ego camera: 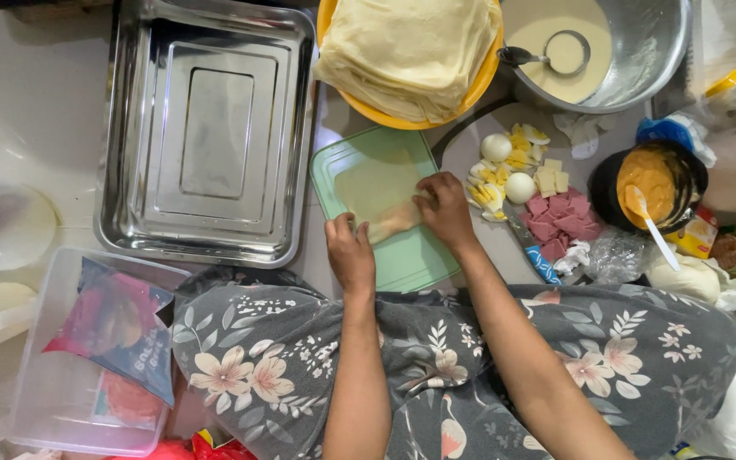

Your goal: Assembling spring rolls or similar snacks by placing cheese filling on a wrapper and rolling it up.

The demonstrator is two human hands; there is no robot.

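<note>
From the head camera, you looked straight down at your two bare hands working on a green cutting board (402, 255) near the middle of the counter. Your left hand (349, 254) and right hand (443, 209) were both curled narrowly over a thin pale wrapper (376, 192) lying flat on the board, fingers pinching its near edge, which was partly rolled between them. Just beyond the board's far edge sat an orange bowl (402, 119) piled with more pale wrappers. To its right stood a metal bowl of batter (641, 51) with a ladle in it. A round board (487, 136) to the right of your right hand carried boiled eggs (508, 166), cheese pieces and pink ham squares (560, 217). An empty steel tray (129, 128) lay to the left. A clear plastic box (53, 392) sat at the near left corner.
</note>
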